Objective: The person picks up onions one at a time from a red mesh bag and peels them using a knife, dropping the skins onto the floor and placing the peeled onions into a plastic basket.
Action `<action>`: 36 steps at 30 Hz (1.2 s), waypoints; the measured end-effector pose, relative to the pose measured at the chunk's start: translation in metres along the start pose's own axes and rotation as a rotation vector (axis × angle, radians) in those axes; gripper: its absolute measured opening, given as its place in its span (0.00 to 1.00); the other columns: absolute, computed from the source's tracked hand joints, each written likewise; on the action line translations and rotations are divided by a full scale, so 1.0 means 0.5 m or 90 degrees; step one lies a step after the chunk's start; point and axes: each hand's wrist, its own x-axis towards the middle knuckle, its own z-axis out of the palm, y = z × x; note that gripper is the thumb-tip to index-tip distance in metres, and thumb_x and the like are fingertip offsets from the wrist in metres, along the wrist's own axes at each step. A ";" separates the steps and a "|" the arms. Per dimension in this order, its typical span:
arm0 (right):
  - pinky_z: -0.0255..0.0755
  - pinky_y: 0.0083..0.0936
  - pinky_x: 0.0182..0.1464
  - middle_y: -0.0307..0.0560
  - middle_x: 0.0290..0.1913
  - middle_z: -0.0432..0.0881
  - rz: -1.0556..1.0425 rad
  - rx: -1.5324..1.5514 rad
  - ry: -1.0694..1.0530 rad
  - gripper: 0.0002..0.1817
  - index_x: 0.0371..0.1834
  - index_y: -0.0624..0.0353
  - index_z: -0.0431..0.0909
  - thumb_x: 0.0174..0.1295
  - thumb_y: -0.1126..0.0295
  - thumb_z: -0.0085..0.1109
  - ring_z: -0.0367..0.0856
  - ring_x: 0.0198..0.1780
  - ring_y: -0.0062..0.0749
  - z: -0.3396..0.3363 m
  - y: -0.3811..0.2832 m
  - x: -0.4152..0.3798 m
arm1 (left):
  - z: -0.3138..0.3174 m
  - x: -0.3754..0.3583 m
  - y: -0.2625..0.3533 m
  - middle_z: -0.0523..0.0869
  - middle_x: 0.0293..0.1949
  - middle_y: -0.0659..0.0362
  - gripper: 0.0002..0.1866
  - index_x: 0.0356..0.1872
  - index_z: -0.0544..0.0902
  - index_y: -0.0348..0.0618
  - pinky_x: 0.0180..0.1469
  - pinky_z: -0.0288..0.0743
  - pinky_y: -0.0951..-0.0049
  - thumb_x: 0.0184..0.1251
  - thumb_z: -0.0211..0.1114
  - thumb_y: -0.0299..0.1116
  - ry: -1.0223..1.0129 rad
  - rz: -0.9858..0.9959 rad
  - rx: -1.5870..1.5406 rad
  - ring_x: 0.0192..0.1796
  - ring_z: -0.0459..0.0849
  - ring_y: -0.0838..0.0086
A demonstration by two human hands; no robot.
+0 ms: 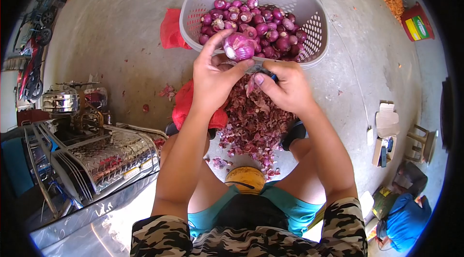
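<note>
My left hand [211, 79] is closed around a red onion [239, 47], its pale root end turned to the lower left. Just to the right, my right hand [291, 88] grips a small knife [260, 69]; part of the blade and a bit of dark blue handle show between the fingers. A strip of onion skin [250, 85] hangs by the right thumb. Below both hands lies a heap of dry onion skins [256, 124] on the floor between my feet. Beyond them stands a grey perforated basket [316, 13] holding many red onions [270, 27].
A red net bag [185, 102] lies by my left leg, and red cloth [171, 30] beside the basket. A metal-framed vehicle [104, 155] stands at left. At right are an open cardboard box [386, 126], a stool [425, 143], a red bucket [416, 22] and a person in blue [408, 221].
</note>
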 end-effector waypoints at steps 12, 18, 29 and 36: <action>0.70 0.33 0.32 0.57 0.23 0.78 0.165 0.077 0.115 0.26 0.48 0.67 0.77 0.62 0.52 0.57 0.78 0.25 0.40 -0.002 0.058 -0.008 | 0.023 -0.013 -0.001 0.78 0.51 0.55 0.36 0.61 0.68 0.38 0.50 0.79 0.74 0.48 0.72 0.16 -0.083 -0.008 -0.105 0.49 0.81 0.73; 0.70 0.32 0.31 0.57 0.22 0.78 0.182 0.155 0.024 0.18 0.37 0.66 0.80 0.65 0.58 0.54 0.76 0.23 0.38 -0.013 0.043 -0.001 | 0.011 -0.016 0.005 0.82 0.46 0.55 0.36 0.62 0.69 0.37 0.49 0.79 0.74 0.48 0.72 0.17 -0.117 -0.052 -0.084 0.46 0.82 0.75; 0.66 0.31 0.25 0.52 0.18 0.73 0.018 0.058 0.020 0.11 0.26 0.63 0.78 0.60 0.65 0.59 0.73 0.19 0.43 -0.027 0.039 0.006 | 0.008 -0.017 0.014 0.83 0.45 0.54 0.33 0.61 0.69 0.33 0.48 0.79 0.75 0.51 0.70 0.17 -0.118 -0.073 -0.135 0.44 0.83 0.75; 0.66 0.32 0.25 0.52 0.18 0.73 0.020 0.143 -0.027 0.13 0.27 0.63 0.77 0.61 0.63 0.58 0.72 0.19 0.45 -0.025 0.032 0.001 | 0.001 -0.010 -0.004 0.75 0.47 0.60 0.33 0.59 0.72 0.37 0.46 0.78 0.78 0.47 0.69 0.14 -0.079 0.037 0.005 0.47 0.80 0.77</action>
